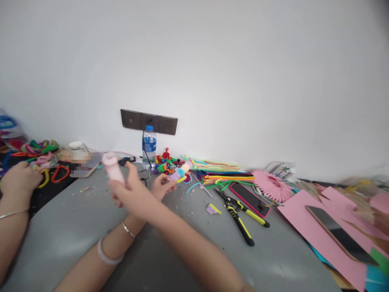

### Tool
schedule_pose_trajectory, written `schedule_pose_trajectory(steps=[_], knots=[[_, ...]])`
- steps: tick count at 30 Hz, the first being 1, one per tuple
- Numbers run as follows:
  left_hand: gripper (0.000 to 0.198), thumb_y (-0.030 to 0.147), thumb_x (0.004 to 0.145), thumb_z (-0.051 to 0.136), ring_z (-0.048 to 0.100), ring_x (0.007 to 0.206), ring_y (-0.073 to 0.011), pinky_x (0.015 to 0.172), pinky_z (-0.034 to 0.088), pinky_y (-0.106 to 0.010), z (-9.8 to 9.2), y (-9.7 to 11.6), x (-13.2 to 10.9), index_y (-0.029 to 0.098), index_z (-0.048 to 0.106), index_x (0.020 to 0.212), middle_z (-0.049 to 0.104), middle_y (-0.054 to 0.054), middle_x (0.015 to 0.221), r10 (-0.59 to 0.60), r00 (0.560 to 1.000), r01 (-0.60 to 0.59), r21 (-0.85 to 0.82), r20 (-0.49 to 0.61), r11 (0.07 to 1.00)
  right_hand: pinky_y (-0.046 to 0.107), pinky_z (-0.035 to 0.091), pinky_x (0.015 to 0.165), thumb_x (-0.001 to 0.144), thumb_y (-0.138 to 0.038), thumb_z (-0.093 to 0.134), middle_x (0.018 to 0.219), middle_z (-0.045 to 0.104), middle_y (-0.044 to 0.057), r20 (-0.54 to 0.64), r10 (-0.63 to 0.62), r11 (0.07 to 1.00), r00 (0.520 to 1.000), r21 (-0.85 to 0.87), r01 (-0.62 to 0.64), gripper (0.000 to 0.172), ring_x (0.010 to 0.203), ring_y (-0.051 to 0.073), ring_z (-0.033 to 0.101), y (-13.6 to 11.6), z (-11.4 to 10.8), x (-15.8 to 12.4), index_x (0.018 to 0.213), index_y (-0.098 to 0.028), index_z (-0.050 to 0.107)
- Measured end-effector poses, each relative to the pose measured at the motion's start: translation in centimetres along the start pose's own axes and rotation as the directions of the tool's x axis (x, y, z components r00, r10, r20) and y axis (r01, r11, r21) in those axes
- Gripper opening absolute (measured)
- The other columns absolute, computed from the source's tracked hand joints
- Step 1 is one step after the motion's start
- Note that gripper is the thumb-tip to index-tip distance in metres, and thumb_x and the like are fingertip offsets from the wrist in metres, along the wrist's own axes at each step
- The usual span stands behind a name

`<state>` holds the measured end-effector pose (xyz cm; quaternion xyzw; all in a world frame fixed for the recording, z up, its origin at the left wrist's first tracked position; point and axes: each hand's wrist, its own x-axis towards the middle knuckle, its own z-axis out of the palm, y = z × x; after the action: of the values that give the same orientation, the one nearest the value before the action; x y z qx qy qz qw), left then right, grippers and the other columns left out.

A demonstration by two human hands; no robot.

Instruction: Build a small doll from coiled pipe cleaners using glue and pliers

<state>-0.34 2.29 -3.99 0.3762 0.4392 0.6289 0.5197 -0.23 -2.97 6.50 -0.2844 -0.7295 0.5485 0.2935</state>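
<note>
My arms are crossed over the grey table (75,227). My right hand (130,195) reaches to the left and is closed round a pale pink fuzzy roll (112,166), held upright. My left hand (161,186), with bracelets on its wrist, shows from behind my right forearm. Its fingers pinch a small pipe-cleaner piece (180,174) in purple, blue and yellow. Both hands hover just above the table, close to the water bottle (148,147).
Another person's hand (18,181) rests at the left by red and yellow loops (57,173). Pipe cleaners (226,175), yellow-handled pliers (238,213), a pink-cased phone (249,198), a pink paper flower (271,185) and pink paper sheets (316,227) lie to the right. A wall socket (148,121) is behind.
</note>
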Motion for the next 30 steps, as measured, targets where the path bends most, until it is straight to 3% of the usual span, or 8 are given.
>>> schedule_pose_trajectory(steps=[4, 7, 12, 17, 21, 23, 26, 30], knots=[[0.032, 0.032, 0.058, 0.087, 0.065, 0.064, -0.0133, 0.067, 0.058, -0.028, 0.0, 0.5, 0.0, 0.017, 0.061, 0.068, 0.064, 0.001, 0.069, -0.097, 0.994, 0.104, -0.126, 0.059, 0.987, 0.047, 0.056, 0.071, 0.089, -0.032, 0.052, 0.108, 0.068, 0.022, 0.116, 0.028, 0.845, 0.993, -0.533, 0.038, 0.088, 0.087, 0.035, 0.071, 1.4, 3.9, 2.4, 0.152, -0.004, -0.002], [0.035, 0.033, 0.056, 0.088, 0.064, 0.062, -0.0098, 0.066, 0.057, -0.023, 0.0, 0.9, 0.3, 0.017, 0.06, 0.07, 0.063, 0.002, 0.068, -0.122, 0.99, 0.134, -0.196, 0.069, 0.971, 0.046, 0.055, 0.078, 0.085, -0.023, 0.055, 0.123, 0.061, 0.027, 0.152, 0.05, 0.746, 0.987, -0.663, 0.065, 0.088, 0.1, 0.038, 0.068, 3.2, 5.2, 3.5, 0.152, -0.007, 0.0], [0.031, 0.026, 0.059, 0.085, 0.065, 0.064, -0.0083, 0.066, 0.056, -0.02, -0.1, 1.0, 0.6, 0.016, 0.061, 0.074, 0.066, 0.001, 0.073, -0.141, 0.988, 0.155, -0.257, 0.07, 0.954, 0.045, 0.053, 0.083, 0.085, -0.019, 0.052, 0.125, 0.057, 0.029, 0.208, 0.13, 0.658, 0.969, -0.75, 0.073, 0.074, 0.112, 0.037, 0.062, 4.5, 4.6, 3.2, 0.15, -0.008, 0.017], [0.028, 0.021, 0.059, 0.084, 0.066, 0.064, -0.0083, 0.065, 0.056, -0.019, -0.2, 1.2, 0.9, 0.017, 0.061, 0.075, 0.068, 0.002, 0.073, -0.145, 0.988, 0.155, -0.288, 0.058, 0.945, 0.044, 0.049, 0.091, 0.09, -0.024, 0.052, 0.121, 0.059, 0.021, 0.239, -0.165, 0.629, 0.957, -0.722, 0.289, 0.049, 0.11, 0.032, 0.058, 3.4, 2.4, -0.4, 0.135, -0.009, 0.042], [0.029, 0.02, 0.061, 0.082, 0.068, 0.068, -0.0104, 0.07, 0.059, -0.021, -0.8, 1.3, 1.7, 0.019, 0.062, 0.08, 0.071, 0.001, 0.078, -0.103, 0.994, 0.092, -0.276, -0.025, 0.957, 0.031, 0.045, 0.096, 0.091, -0.017, 0.051, 0.113, 0.064, 0.011, 0.184, -0.384, 0.719, 0.905, -0.556, 0.418, 0.025, 0.107, 0.02, 0.058, 3.0, -1.7, -4.7, 0.116, -0.014, 0.054], [0.029, 0.021, 0.061, 0.082, 0.07, 0.07, -0.0114, 0.07, 0.059, -0.022, -1.1, 1.2, 2.0, 0.019, 0.061, 0.082, 0.072, 0.0, 0.08, -0.101, 0.994, 0.088, -0.259, -0.038, 0.962, 0.028, 0.046, 0.089, 0.09, -0.013, 0.051, 0.107, 0.065, 0.008, 0.066, -0.35, 0.781, 0.934, -0.53, 0.33, 0.019, 0.099, 0.018, 0.06, 3.8, -5.1, -7.0, 0.108, -0.016, 0.057], [0.029, 0.023, 0.061, 0.083, 0.07, 0.073, -0.0131, 0.073, 0.059, -0.025, -1.1, 1.1, 2.1, 0.02, 0.062, 0.081, 0.073, -0.001, 0.082, -0.039, 0.998, 0.029, -0.206, -0.046, 0.978, 0.03, 0.046, 0.081, 0.089, -0.015, 0.054, 0.096, 0.066, 0.007, -0.238, -0.165, 0.795, 0.957, -0.606, -0.014, 0.011, 0.088, 0.019, 0.06, 6.2, -11.4, -10.3, 0.096, -0.018, 0.062], [0.029, 0.025, 0.06, 0.085, 0.07, 0.076, -0.0161, 0.078, 0.06, -0.031, -0.9, 1.0, 1.7, 0.021, 0.063, 0.078, 0.073, -0.001, 0.082, 0.009, 0.998, -0.02, -0.187, -0.06, 0.982, 0.031, 0.042, 0.074, 0.086, -0.018, 0.055, 0.088, 0.066, 0.008, -0.597, 0.093, 0.637, 0.797, -0.58, -0.508, 0.01, 0.08, 0.02, 0.06, 9.6, -18.0, -14.3, 0.086, -0.016, 0.065]])
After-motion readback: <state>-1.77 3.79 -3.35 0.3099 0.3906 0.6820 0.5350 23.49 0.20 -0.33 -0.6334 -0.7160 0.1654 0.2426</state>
